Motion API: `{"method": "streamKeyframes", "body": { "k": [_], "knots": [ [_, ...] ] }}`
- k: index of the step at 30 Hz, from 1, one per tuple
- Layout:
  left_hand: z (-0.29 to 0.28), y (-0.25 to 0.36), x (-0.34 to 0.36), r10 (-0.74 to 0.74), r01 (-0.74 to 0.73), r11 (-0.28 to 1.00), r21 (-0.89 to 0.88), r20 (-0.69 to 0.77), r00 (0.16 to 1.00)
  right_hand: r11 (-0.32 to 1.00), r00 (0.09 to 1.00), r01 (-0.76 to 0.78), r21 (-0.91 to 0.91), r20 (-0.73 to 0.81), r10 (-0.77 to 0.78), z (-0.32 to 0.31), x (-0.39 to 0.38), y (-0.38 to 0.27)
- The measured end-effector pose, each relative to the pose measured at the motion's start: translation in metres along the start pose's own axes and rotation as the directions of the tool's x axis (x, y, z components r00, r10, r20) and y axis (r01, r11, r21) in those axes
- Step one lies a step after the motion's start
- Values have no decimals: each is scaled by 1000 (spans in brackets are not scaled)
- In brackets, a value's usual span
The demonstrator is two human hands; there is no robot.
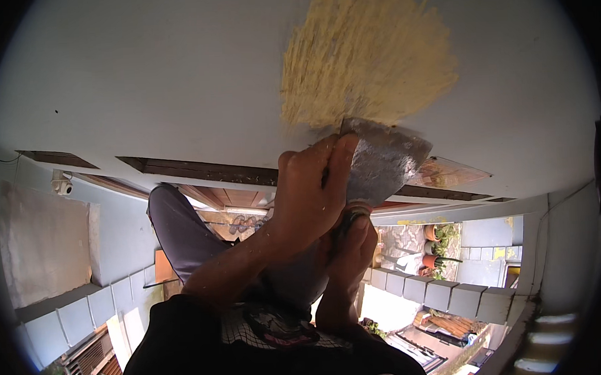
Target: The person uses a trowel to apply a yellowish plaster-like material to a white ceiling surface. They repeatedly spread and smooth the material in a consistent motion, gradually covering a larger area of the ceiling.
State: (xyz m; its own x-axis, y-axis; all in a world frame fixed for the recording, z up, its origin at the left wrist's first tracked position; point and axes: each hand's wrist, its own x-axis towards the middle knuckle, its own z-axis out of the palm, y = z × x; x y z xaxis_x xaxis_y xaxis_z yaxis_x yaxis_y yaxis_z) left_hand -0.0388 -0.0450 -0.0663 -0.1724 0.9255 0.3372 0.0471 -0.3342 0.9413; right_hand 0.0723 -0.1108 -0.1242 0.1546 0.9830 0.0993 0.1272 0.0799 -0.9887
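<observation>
While left fingers [344,152] grip one scraper blade [386,158], right fingers [361,225] its one handle [350,216], one yellow patch [368,57] alongside

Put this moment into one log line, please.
right hand: grips scraper by handle | left hand: curled at scraper's left edge | yellow patch: on pale surface, just above scraper in view

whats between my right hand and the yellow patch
In the head view, the scraper's broad grey blade lies between your right hand and the yellow patch, with your left hand beside it.
</observation>
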Motion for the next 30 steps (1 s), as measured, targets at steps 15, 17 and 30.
{"method": "streamKeyframes", "body": {
  "k": [15, 17, 30],
  "knots": [
    [-2, -8, -1, -16, 16, 1000, 1, -15, 1000, 919, 940, 276, -282, -122, -320, 13, 13, 19],
    [-10, 11, 8, -49, 49, 999, -6, 32, 998, 927, 948, 260, -269, -112, -298, 9, 7, 21],
    [-9, -41, -19, -96, 92, 994, -50, -80, 992, 995, 1000, 2, 105, 28, -5, 20, -4, 16]
  ]
}}
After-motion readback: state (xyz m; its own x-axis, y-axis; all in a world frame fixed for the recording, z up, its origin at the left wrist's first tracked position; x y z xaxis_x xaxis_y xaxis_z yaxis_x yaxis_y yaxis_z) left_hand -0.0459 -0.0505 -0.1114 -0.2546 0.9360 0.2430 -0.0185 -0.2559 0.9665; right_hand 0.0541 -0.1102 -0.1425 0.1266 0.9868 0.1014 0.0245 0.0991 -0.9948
